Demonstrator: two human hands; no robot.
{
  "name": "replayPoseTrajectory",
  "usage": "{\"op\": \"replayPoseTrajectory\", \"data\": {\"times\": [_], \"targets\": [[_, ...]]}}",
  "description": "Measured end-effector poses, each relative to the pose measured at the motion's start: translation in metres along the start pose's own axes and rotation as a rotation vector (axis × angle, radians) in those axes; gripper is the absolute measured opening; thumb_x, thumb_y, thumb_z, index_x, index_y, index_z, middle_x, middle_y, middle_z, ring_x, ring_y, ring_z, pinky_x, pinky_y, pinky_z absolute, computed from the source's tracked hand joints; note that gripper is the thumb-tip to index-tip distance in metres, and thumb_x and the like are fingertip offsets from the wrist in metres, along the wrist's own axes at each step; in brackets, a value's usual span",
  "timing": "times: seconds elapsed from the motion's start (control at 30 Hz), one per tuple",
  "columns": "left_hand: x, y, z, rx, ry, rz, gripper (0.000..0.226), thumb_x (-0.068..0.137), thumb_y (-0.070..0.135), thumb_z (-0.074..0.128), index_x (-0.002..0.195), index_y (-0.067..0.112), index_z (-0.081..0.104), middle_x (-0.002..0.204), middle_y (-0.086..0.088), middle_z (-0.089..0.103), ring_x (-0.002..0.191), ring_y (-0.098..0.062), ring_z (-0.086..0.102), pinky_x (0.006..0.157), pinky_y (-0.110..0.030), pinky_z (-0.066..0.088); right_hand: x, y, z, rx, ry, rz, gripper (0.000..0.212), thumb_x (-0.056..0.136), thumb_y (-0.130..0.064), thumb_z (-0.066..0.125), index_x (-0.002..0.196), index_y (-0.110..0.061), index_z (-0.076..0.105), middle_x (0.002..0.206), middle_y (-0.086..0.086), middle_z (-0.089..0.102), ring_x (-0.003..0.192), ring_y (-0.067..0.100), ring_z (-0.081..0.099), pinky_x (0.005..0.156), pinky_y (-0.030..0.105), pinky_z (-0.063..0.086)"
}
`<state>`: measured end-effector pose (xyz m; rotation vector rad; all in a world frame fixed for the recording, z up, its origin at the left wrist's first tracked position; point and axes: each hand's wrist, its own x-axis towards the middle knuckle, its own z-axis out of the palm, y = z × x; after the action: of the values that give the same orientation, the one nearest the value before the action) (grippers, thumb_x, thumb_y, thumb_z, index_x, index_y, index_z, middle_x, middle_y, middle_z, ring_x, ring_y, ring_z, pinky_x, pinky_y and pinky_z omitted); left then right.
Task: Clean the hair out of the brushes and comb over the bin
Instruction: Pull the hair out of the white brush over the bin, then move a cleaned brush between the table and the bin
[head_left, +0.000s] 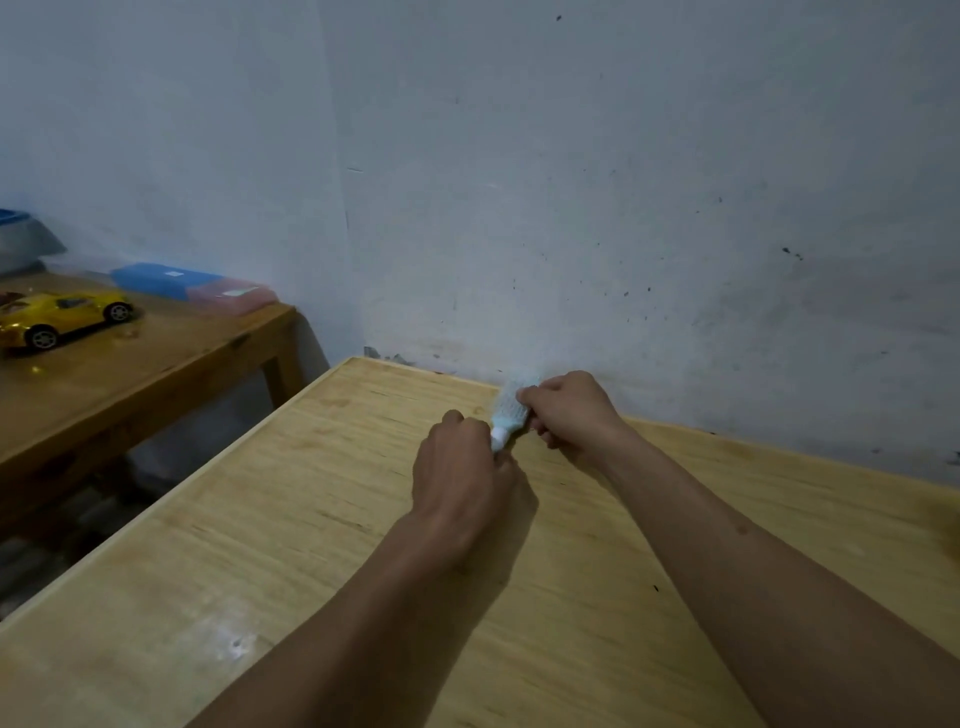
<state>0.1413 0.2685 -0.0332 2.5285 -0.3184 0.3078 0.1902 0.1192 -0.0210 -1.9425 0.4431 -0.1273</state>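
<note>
A small light-blue hairbrush (510, 411) with a white handle is held above the far part of the pale wooden table (291, 519), close to the wall. My left hand (460, 467) is closed around the white handle. My right hand (566, 410) pinches at the bristle head from the right side. Any hair in the bristles is too small to make out. No bin and no comb are in view.
A darker wooden side table (156, 358) stands to the left with a yellow toy car (62, 317), a blue box (156, 278) and a pink box (234, 296) on it. A stained grey-blue wall (623, 182) rises right behind the table. A gap of floor separates both tables.
</note>
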Motion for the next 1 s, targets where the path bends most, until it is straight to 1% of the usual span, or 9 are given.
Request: {"op": "replayPoseTrajectory", "data": {"times": [0.23, 0.37, 0.47, 0.57, 0.63, 0.73, 0.8, 0.9, 1.0], "targets": [[0.004, -0.004, 0.009, -0.024, 0.032, -0.025, 0.024, 0.091, 0.030, 0.065, 0.093, 0.008, 0.073, 0.089, -0.008, 0.065, 0.076, -0.024, 0.061, 0.057, -0.032, 0.042, 0.003, 0.007, 0.001, -0.035, 0.058, -0.052, 0.032, 0.093, -0.025, 0.066, 0.090, 0.006, 0.076, 0.066, 0.013, 0.067, 0.056, 0.023, 0.058, 0.059, 0.038, 0.050], [0.002, 0.000, 0.006, -0.028, -0.004, -0.048, 0.026, 0.088, 0.032, 0.067, 0.094, 0.006, 0.070, 0.093, -0.011, 0.063, 0.081, -0.025, 0.059, 0.059, -0.032, 0.038, -0.002, 0.006, -0.001, -0.058, 0.053, -0.075, 0.034, 0.095, -0.028, 0.066, 0.096, 0.003, 0.077, 0.082, 0.021, 0.077, 0.062, 0.022, 0.063, 0.072, 0.047, 0.061], [0.001, 0.002, 0.001, -0.009, -0.036, -0.048, 0.030, 0.086, 0.034, 0.069, 0.100, 0.007, 0.069, 0.099, -0.011, 0.062, 0.083, -0.023, 0.055, 0.058, -0.029, 0.034, -0.010, 0.006, -0.011, -0.030, -0.007, -0.065, 0.036, 0.099, -0.033, 0.064, 0.108, 0.000, 0.074, 0.085, 0.015, 0.076, 0.068, 0.020, 0.066, 0.071, 0.039, 0.059], [-0.002, 0.007, -0.005, 0.006, -0.066, -0.045, 0.048, 0.087, 0.039, 0.071, 0.120, 0.006, 0.064, 0.114, -0.012, 0.062, 0.098, -0.026, 0.059, 0.075, -0.036, 0.049, -0.018, 0.006, -0.028, -0.045, -0.036, -0.024, 0.047, 0.099, -0.038, 0.064, 0.132, -0.004, 0.064, 0.090, 0.012, 0.075, 0.069, 0.018, 0.067, 0.060, 0.029, 0.053], [-0.007, 0.013, -0.009, 0.077, -0.056, -0.032, 0.054, 0.088, 0.043, 0.069, 0.126, 0.006, 0.060, 0.122, -0.014, 0.060, 0.108, -0.029, 0.056, 0.086, -0.040, 0.049, -0.024, 0.005, -0.045, -0.081, -0.046, -0.017, 0.054, 0.098, -0.039, 0.065, 0.140, -0.006, 0.059, 0.092, 0.013, 0.075, 0.072, 0.020, 0.069, 0.061, 0.032, 0.055], [-0.018, 0.030, -0.011, 0.205, -0.004, 0.012, 0.055, 0.089, 0.049, 0.062, 0.126, 0.009, 0.059, 0.126, -0.014, 0.058, 0.115, -0.032, 0.048, 0.093, -0.040, 0.041, -0.037, 0.004, -0.076, -0.120, -0.043, -0.054, 0.055, 0.097, -0.039, 0.066, 0.140, -0.006, 0.059, 0.097, 0.010, 0.075, 0.084, 0.023, 0.076, 0.075, 0.039, 0.064], [-0.028, 0.047, -0.009, 0.206, -0.003, 0.043, 0.056, 0.089, 0.051, 0.062, 0.127, 0.010, 0.058, 0.128, -0.014, 0.058, 0.117, -0.032, 0.046, 0.095, -0.040, 0.040, -0.048, 0.004, -0.099, -0.140, -0.023, -0.087, 0.052, 0.097, -0.037, 0.067, 0.138, -0.004, 0.061, 0.103, 0.006, 0.073, 0.088, 0.021, 0.077, 0.081, 0.038, 0.065], [-0.045, 0.081, 0.000, 0.138, -0.056, 0.113, 0.056, 0.088, 0.050, 0.064, 0.126, 0.009, 0.059, 0.129, -0.014, 0.058, 0.119, -0.032, 0.047, 0.097, -0.041, 0.043, -0.072, 0.007, -0.133, -0.214, 0.004, -0.114, 0.039, 0.098, -0.032, 0.066, 0.127, -0.005, 0.067, 0.118, 0.005, 0.070, 0.088, 0.018, 0.076, 0.074, 0.032, 0.064], [-0.067, 0.119, 0.016, 0.115, -0.159, 0.208, 0.058, 0.089, 0.052, 0.064, 0.127, 0.008, 0.060, 0.129, -0.015, 0.060, 0.119, -0.032, 0.051, 0.095, -0.043, 0.048, -0.100, 0.015, -0.171, -0.392, 0.038, -0.109, 0.033, 0.098, -0.029, 0.067, 0.116, -0.002, 0.073, 0.109, 0.011, 0.074, 0.085, 0.021, 0.076, 0.066, 0.030, 0.062]]}}
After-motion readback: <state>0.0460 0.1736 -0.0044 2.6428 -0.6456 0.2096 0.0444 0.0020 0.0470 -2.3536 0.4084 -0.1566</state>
